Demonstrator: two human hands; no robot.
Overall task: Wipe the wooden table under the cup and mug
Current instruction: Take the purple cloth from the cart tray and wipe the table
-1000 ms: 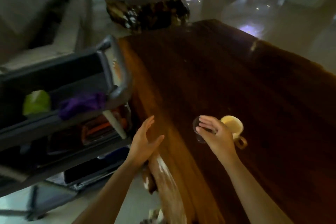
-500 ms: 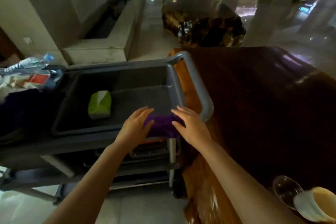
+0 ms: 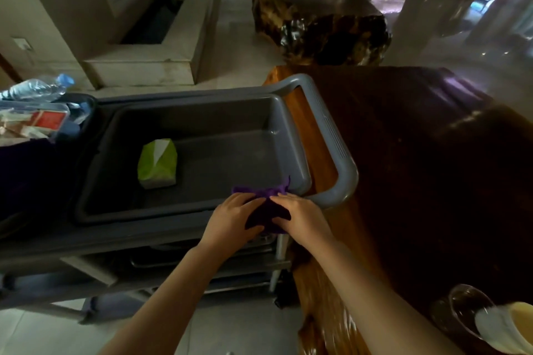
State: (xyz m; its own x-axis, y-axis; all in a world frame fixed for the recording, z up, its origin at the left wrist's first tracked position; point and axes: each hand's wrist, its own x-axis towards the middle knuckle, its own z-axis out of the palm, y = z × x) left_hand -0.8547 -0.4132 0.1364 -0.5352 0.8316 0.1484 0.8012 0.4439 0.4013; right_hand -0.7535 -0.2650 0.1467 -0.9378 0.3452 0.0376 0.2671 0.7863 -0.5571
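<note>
A purple cloth hangs over the near rim of the grey cart tray. My left hand and my right hand both grip it from either side. The dark wooden table stretches to the right. At its near right corner stand a clear glass cup and a cream mug, touching each other and partly cut off by the frame edge.
A green tissue pack lies in the tray. The cart's grey handle reaches over the table's edge. A water bottle and boxes sit at the far left. A dark stump table stands beyond.
My hands left the cup and mug, went left to the cart and closed on the purple cloth. My view turned left toward the cart.
</note>
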